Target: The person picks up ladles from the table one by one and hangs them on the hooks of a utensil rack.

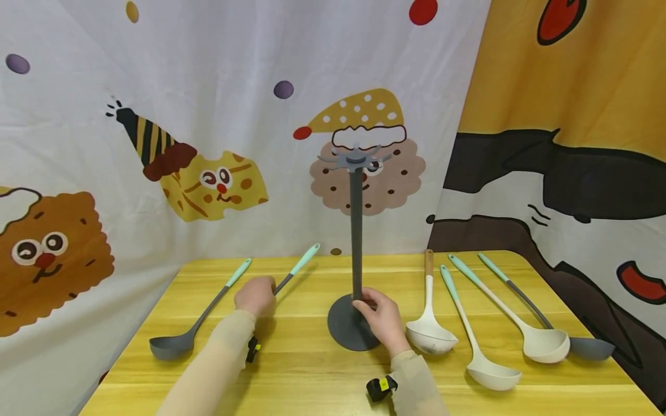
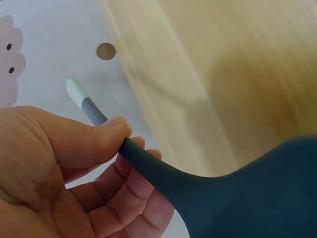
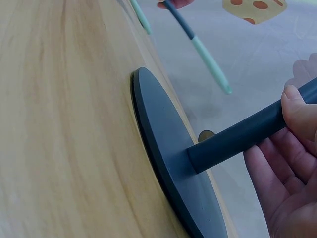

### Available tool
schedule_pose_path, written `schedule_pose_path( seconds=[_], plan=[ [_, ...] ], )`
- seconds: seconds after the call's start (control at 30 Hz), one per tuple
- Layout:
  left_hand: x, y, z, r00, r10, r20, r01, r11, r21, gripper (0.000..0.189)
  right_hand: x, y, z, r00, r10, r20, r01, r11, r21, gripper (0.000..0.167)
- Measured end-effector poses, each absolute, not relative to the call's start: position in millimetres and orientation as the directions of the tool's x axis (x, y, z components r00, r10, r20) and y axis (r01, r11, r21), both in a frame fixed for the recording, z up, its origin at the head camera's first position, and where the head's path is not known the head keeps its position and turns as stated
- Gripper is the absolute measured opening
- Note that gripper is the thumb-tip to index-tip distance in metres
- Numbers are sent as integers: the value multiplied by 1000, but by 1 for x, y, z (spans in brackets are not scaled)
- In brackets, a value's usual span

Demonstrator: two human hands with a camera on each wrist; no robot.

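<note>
Left hand: the left hand (image 1: 256,296) grips a dark grey utensil (image 1: 300,266) by its shaft, thumb on one side and fingers curled on the other; its mint handle end points away from the person and to the right. The left wrist view shows its wide dark head, cut off by the frame edge, so its exact shape cannot be told.
Right hand: the right hand (image 1: 384,316) holds the post of a utensil stand (image 1: 356,231) low down, thumb and fingers around it.
Utensil stand: upright near the middle of the worktop (image 1: 307,381), with a round dark base (image 1: 346,329) lying flat and a ring of grey hooks (image 1: 356,157) at the top.
Left of the stand: beyond the left hand, a dark grey ladle (image 1: 174,346) with a mint handle.
Right of the stand: a white ladle (image 1: 429,334) with a wooden handle end, two cream ladles (image 1: 494,375) with mint handles, and a mint-handled grey ladle (image 1: 592,348) farthest right.
Backdrop: a cloth (image 1: 291,34) printed with cartoon biscuits and cheese.
Wrists: pale sleeves (image 1: 210,361), each wrist with a small black device (image 1: 382,388).
</note>
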State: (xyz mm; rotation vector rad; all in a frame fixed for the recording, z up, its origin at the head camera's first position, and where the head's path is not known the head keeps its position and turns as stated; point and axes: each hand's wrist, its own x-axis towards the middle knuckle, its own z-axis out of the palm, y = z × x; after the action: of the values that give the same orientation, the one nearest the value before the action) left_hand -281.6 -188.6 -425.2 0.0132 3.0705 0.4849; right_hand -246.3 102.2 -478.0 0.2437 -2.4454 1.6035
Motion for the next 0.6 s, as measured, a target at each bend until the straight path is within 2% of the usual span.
schedule_pose_path(
  seconds=[0.4, 0.6],
  plan=[
    [-280, -186, -414, -999, 22, 40, 35, 926, 377, 7, -246, 102, -479, -964, -26, 266, -254, 398, -881, 20],
    [-279, -187, -410, -999, 27, 46, 42, 924, 381, 9, -246, 102, -477, -965, -22, 263, -250, 394, -885, 20]
  ],
)
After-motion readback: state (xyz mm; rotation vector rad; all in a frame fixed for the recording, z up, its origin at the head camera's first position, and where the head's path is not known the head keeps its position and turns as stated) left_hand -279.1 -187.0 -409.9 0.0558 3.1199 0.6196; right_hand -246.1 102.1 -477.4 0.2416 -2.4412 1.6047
